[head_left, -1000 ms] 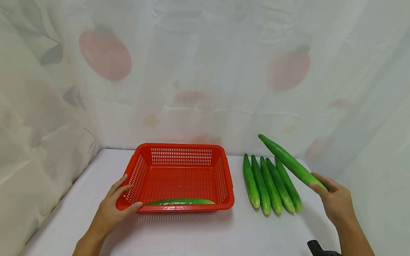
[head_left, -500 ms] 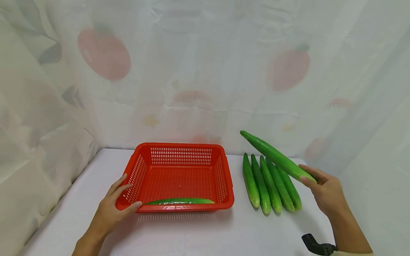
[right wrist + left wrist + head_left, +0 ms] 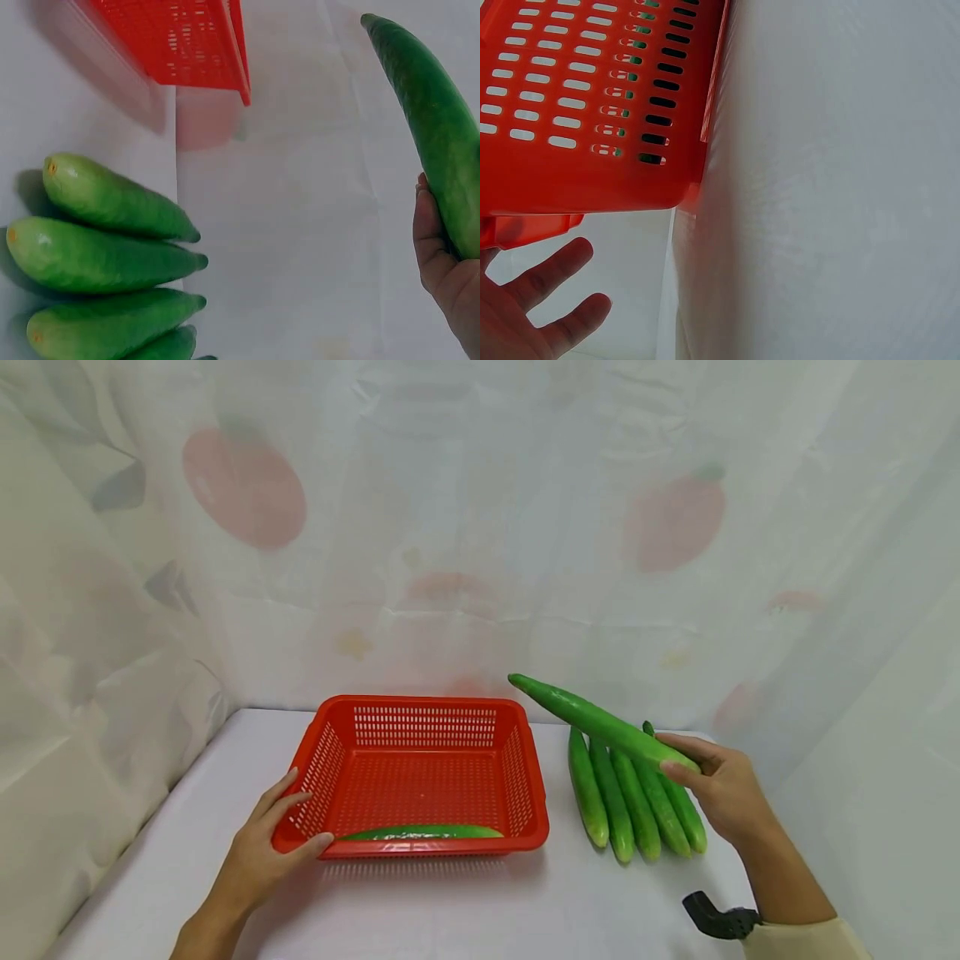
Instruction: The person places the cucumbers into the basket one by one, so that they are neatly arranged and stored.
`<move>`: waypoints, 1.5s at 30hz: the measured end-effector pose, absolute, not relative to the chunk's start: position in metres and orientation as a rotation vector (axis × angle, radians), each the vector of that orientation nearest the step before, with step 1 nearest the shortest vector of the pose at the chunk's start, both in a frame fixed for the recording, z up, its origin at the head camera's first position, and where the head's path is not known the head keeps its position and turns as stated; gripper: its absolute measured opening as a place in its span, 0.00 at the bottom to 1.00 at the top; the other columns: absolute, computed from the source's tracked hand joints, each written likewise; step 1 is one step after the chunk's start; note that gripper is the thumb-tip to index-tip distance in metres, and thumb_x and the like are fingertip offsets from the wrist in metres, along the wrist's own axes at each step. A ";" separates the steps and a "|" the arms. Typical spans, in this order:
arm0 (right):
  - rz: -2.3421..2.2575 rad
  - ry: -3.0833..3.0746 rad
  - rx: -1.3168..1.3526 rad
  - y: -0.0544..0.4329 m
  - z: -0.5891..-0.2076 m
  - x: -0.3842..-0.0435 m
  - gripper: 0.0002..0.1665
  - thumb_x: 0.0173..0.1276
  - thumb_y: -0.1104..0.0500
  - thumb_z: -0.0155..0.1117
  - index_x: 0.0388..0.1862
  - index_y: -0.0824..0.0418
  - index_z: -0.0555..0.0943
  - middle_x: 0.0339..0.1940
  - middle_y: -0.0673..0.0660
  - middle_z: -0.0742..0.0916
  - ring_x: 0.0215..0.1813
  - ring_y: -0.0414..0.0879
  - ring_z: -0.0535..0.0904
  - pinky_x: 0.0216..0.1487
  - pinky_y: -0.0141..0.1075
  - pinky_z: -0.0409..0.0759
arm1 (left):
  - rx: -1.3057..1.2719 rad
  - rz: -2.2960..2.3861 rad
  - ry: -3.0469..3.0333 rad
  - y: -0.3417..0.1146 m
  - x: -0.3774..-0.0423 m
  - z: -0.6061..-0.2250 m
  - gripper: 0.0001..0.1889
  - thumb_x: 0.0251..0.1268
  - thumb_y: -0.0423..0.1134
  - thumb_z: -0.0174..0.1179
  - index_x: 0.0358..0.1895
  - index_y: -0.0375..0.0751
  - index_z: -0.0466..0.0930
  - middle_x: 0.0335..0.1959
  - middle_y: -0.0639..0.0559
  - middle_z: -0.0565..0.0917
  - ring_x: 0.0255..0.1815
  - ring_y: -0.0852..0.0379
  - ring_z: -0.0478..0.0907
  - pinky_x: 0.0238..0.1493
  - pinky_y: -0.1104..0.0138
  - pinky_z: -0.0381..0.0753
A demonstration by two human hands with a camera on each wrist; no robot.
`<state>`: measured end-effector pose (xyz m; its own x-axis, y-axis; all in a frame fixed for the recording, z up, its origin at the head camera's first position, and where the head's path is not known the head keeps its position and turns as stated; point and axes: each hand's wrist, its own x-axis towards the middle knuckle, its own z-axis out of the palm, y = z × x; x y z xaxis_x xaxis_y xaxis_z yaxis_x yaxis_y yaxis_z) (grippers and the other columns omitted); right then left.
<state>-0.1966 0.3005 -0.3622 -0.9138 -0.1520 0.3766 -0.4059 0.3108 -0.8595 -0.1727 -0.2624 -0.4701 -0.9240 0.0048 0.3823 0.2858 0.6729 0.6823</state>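
My right hand (image 3: 720, 785) grips the thick pale end of a long green cucumber (image 3: 600, 724). Raised above the table, the cucumber slants with its thin tip up and to the left, over a row of others. In the right wrist view the fingers and thumb lie round the cucumber (image 3: 431, 112). My left hand (image 3: 255, 864) rests on the front left corner of a red plastic basket (image 3: 534, 777), its thumb on the front rim. Spread, fairly straight fingers of that hand (image 3: 536, 304) show in the left wrist view. One cucumber (image 3: 420, 832) lies inside the basket along the front wall, partly hidden.
Several cucumbers (image 3: 587, 793) lie side by side right of the basket on a white-covered table (image 3: 450, 910). A pale curtain (image 3: 465, 527) with printed fruit hangs behind and at the sides. A black strap-like device (image 3: 720, 917) sits at my right wrist.
My right hand has carried the cucumber left, so its tip has moved from above the row to near the basket's right rim. The left hand and basket have stayed put.
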 end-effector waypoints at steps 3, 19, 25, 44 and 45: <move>1.595 -2.383 0.530 0.294 -0.362 -0.201 0.21 0.68 0.68 0.62 0.59 0.70 0.77 0.58 0.52 0.80 0.59 0.34 0.73 0.49 0.27 0.75 | -0.224 -1.118 -2.542 -0.262 -0.172 -0.470 0.32 0.49 0.47 0.75 0.58 0.39 0.76 0.73 0.56 0.60 0.69 0.47 0.58 0.52 0.38 0.65; 1.839 -2.401 0.587 0.246 -0.360 -0.215 0.23 0.66 0.66 0.65 0.59 0.72 0.76 0.59 0.63 0.79 0.54 0.44 0.76 0.49 0.31 0.76 | -0.227 -1.109 -2.541 -0.261 -0.171 -0.468 0.32 0.49 0.47 0.75 0.57 0.39 0.76 0.73 0.55 0.60 0.68 0.44 0.59 0.52 0.38 0.65; 1.781 -2.475 0.582 0.229 -0.362 -0.223 0.22 0.65 0.64 0.67 0.58 0.68 0.79 0.58 0.64 0.79 0.52 0.52 0.76 0.48 0.33 0.77 | -0.229 -1.110 -2.539 -0.261 -0.171 -0.470 0.32 0.48 0.47 0.75 0.57 0.38 0.76 0.73 0.55 0.60 0.68 0.42 0.60 0.52 0.38 0.65; 1.837 -2.616 0.647 0.173 -0.387 -0.243 0.20 0.65 0.62 0.67 0.56 0.64 0.81 0.49 0.60 0.82 0.43 0.54 0.76 0.40 0.41 0.78 | -0.250 -1.108 -2.519 -0.262 -0.172 -0.470 0.31 0.49 0.46 0.75 0.56 0.39 0.76 0.73 0.58 0.60 0.70 0.59 0.56 0.52 0.42 0.64; 1.847 -2.621 0.651 0.170 -0.389 -0.244 0.20 0.65 0.62 0.67 0.56 0.64 0.81 0.49 0.60 0.82 0.42 0.54 0.76 0.40 0.40 0.78 | -0.248 -1.107 -2.522 -0.262 -0.172 -0.470 0.31 0.49 0.46 0.75 0.57 0.39 0.76 0.73 0.58 0.60 0.70 0.58 0.57 0.52 0.41 0.64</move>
<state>-0.2442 0.1697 -0.3892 -0.9128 -0.3904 0.1202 -0.2445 0.2865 -0.9264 -0.1718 -0.2622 -0.4704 -0.9145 0.0108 0.4046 0.3052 0.6750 0.6718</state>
